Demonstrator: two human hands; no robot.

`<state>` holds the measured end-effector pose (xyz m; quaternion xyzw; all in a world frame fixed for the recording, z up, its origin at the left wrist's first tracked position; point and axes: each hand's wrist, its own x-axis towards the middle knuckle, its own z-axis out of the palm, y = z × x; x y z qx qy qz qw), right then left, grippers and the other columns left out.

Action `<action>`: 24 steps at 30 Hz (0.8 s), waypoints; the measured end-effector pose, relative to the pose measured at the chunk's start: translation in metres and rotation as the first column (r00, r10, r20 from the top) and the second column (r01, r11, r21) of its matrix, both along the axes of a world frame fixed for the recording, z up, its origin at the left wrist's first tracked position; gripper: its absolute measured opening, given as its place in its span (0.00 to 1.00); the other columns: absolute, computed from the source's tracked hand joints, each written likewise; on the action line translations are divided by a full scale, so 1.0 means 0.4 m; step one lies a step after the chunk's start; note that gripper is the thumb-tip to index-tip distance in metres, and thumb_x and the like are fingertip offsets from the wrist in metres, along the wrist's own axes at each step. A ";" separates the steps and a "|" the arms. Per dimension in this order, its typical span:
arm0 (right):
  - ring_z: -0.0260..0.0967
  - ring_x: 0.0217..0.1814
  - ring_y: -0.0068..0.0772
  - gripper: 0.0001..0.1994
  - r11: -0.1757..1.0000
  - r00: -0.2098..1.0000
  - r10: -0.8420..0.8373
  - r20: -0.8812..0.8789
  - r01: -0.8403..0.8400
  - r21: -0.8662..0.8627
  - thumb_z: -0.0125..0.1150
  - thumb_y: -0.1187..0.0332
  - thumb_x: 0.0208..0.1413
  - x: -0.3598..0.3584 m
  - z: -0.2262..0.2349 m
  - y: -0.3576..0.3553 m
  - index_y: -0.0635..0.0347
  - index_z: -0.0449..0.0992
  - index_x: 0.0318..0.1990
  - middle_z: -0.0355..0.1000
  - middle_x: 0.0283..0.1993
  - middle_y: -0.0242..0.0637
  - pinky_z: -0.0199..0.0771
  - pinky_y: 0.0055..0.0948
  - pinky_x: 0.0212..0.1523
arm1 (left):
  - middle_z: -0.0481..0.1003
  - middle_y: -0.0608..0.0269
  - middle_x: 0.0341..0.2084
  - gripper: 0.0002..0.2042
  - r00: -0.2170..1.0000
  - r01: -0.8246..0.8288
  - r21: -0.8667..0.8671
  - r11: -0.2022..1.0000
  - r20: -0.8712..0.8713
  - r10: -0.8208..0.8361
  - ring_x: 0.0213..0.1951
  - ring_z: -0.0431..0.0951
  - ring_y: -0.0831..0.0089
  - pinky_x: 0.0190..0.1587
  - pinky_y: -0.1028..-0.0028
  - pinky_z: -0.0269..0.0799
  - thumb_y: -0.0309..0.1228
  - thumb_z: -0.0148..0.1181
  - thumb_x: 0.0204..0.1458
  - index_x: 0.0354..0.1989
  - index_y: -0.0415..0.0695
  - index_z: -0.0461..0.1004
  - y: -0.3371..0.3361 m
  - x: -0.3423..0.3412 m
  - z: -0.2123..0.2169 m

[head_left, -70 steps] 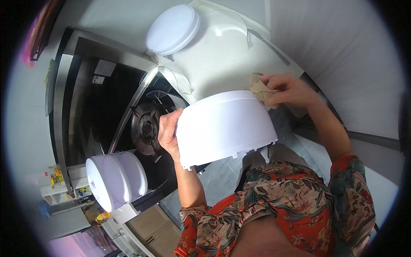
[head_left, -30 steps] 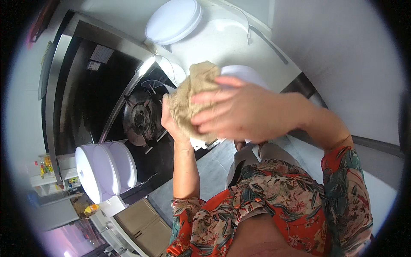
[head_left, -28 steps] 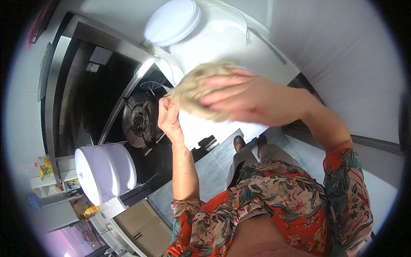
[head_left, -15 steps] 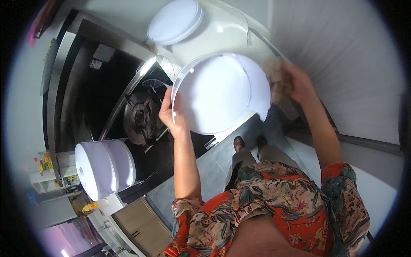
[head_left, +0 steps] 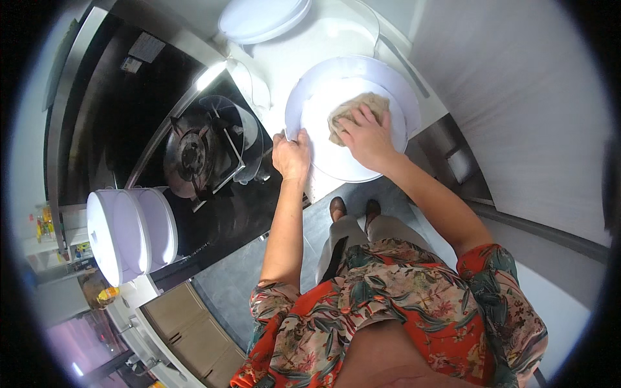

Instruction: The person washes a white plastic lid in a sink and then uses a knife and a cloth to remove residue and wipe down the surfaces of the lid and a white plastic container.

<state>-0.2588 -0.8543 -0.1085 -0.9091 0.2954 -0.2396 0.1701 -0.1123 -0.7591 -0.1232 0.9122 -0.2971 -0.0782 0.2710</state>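
A round white plastic tray (head_left: 388, 76) with a tall curved rim is in front of me, over the white counter. My left hand (head_left: 291, 155) is closed on its left rim, thumb toward the inside. Inside the tray, my right hand (head_left: 372, 137) presses a crumpled tan cloth (head_left: 354, 108) against the flat bottom. The fingers lie bent over the cloth and cover part of it.
Several similar white round pieces (head_left: 129, 233) stand together beside the stove, left. A black gas burner (head_left: 191, 155) has a clear curved panel (head_left: 249, 139) next to it. A round white lid (head_left: 264, 19) rests at the counter's back. A tall pale panel (head_left: 517, 116) borders the right.
The right hand with the cloth has moved from the tray's outer right side to its inner bottom. The tray has shifted slightly right and is turned, and the left hand has moved right with it.
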 end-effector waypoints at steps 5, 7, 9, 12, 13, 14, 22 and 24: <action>0.46 0.61 0.46 0.17 0.989 0.996 0.034 -0.086 -0.046 -0.140 0.45 0.64 0.51 0.138 -0.055 -0.064 0.62 0.68 0.46 0.58 0.54 0.47 0.41 0.45 0.57 | 0.72 0.46 0.32 0.19 0.999 0.048 0.010 0.999 0.015 -0.048 0.33 0.73 0.49 0.37 0.60 0.67 0.42 0.54 0.45 0.26 0.31 0.72 0.014 0.007 0.000; 0.44 0.64 0.46 0.17 0.988 0.994 0.037 -0.107 -0.052 -0.142 0.44 0.65 0.52 0.191 -0.059 -0.056 0.62 0.67 0.48 0.57 0.57 0.45 0.39 0.45 0.60 | 0.72 0.45 0.28 0.19 0.999 0.011 0.011 1.000 -0.045 -0.011 0.32 0.73 0.48 0.36 0.59 0.67 0.41 0.54 0.45 0.27 0.32 0.71 0.007 0.008 -0.007; 0.44 0.65 0.42 0.17 0.965 0.955 0.216 -0.206 -0.241 -0.107 0.44 0.66 0.52 0.169 -0.048 -0.017 0.61 0.67 0.49 0.57 0.58 0.41 0.40 0.42 0.61 | 0.72 0.44 0.25 0.18 0.999 0.005 -0.008 1.000 -0.038 -0.006 0.31 0.73 0.48 0.35 0.59 0.68 0.41 0.55 0.45 0.27 0.33 0.70 0.010 0.011 -0.022; 0.49 0.63 0.37 0.16 0.902 0.916 0.387 -0.107 -0.400 -0.166 0.45 0.67 0.51 0.085 -0.058 0.034 0.59 0.68 0.48 0.60 0.55 0.39 0.46 0.39 0.59 | 0.72 0.43 0.22 0.17 0.996 0.067 -0.068 0.995 0.063 -0.063 0.29 0.73 0.48 0.33 0.59 0.68 0.40 0.55 0.46 0.27 0.33 0.70 0.028 0.016 -0.047; 0.50 0.62 0.37 0.16 0.913 0.924 0.361 -0.127 -0.377 -0.153 0.46 0.68 0.51 0.055 -0.055 0.017 0.59 0.68 0.47 0.61 0.54 0.39 0.47 0.39 0.58 | 0.72 0.42 0.22 0.17 0.996 0.075 -0.069 0.995 0.053 -0.071 0.29 0.73 0.47 0.33 0.59 0.68 0.40 0.55 0.46 0.28 0.33 0.70 0.025 0.014 -0.043; 0.50 0.62 0.36 0.15 0.921 0.927 0.346 -0.143 -0.365 -0.137 0.47 0.68 0.50 0.033 -0.053 -0.002 0.58 0.69 0.46 0.61 0.54 0.38 0.48 0.40 0.57 | 0.72 0.42 0.23 0.17 0.997 0.071 -0.066 0.995 0.047 -0.068 0.29 0.73 0.47 0.33 0.59 0.68 0.40 0.55 0.46 0.28 0.33 0.70 0.029 0.012 -0.036; 0.64 0.38 0.45 0.05 0.851 0.820 -0.432 0.375 0.233 0.470 0.51 0.71 0.46 0.249 -0.028 -0.133 0.57 0.72 0.30 0.67 0.35 0.42 0.64 0.37 0.41 | 0.71 0.44 0.18 0.17 0.992 0.093 -0.120 0.988 0.097 -0.082 0.25 0.73 0.49 0.29 0.60 0.67 0.40 0.53 0.48 0.23 0.34 0.72 0.013 0.009 -0.048; 0.64 0.35 0.45 0.03 0.935 0.845 -0.266 0.464 0.108 0.339 0.52 0.71 0.45 0.273 -0.064 -0.081 0.56 0.72 0.28 0.67 0.34 0.41 0.64 0.37 0.40 | 0.71 0.44 0.18 0.17 0.989 0.123 -0.111 0.986 0.094 -0.113 0.25 0.73 0.49 0.29 0.60 0.67 0.39 0.53 0.49 0.23 0.34 0.71 0.010 0.001 -0.032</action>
